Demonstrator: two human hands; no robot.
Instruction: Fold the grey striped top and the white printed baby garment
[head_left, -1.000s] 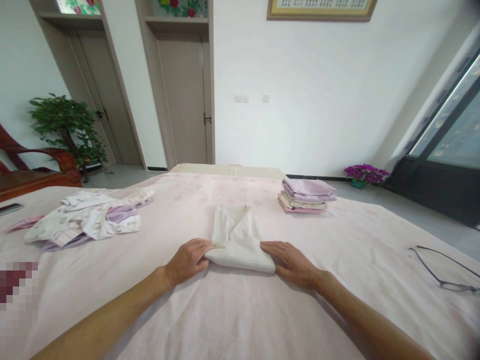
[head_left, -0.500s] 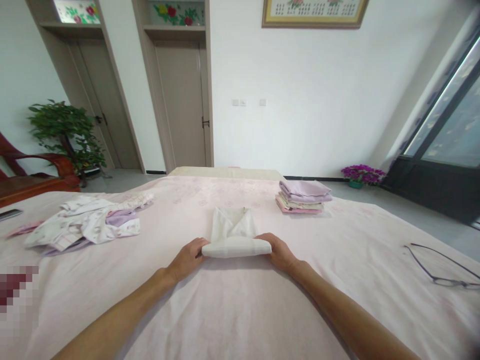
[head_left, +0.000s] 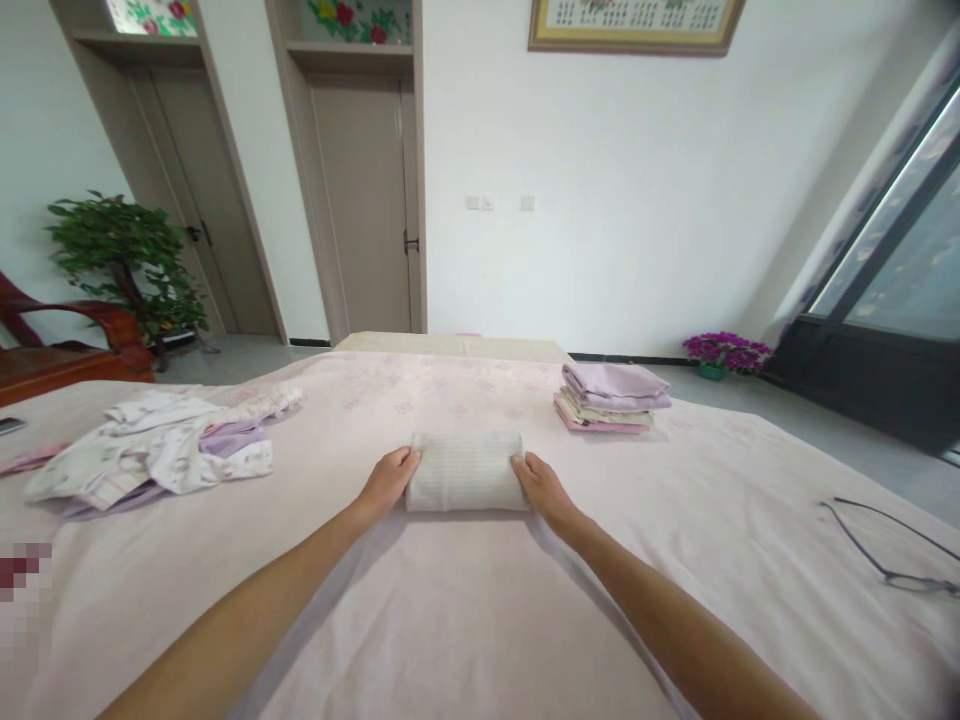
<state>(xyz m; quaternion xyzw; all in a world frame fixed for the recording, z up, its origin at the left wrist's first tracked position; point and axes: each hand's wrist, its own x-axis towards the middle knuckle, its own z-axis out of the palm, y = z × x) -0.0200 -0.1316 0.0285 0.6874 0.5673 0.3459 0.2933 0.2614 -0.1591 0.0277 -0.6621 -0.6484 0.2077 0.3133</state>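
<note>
Head cam rn: folded cloth [head_left: 466, 477] is lying just below mid frame on the pale pink cover [head_left: 465, 620], striped side facing up. Its near edge is running approx straight across w/ a thin shadow under it. Left hand [head_left: 388, 477] is gripping the left edge, right hand [head_left: 545, 483] is gripping the right one, thumbs resting on top nr the upper corners; other fingers are mostly hiding, so can't tell how far under they're reaching.

Room-wise, plain cover is stretching from the cloth down to the bottom of the frame, and a gap is separating the right hand from the folded stack [head_left: 613, 400] (lilac on top, cream + pink below) at mid right. Clothes heap [head_left: 161, 455] is sprawling at mid left, well apart from the left hand. Glasses [head_left: 887, 577] are lying way over at lower right; phone [head_left: 11, 426] is poking in at the left edge.

Vs 0.5 s ago: the V-shaped overlap that was showing past the roll is now out of sight, cloth is looking like one flat block, hands are sitting a bit higher in frame. Stack + heap are staying put afaict.

Containers: green pot [head_left: 710, 373] at right is holding purple flowers [head_left: 726, 350].
</note>
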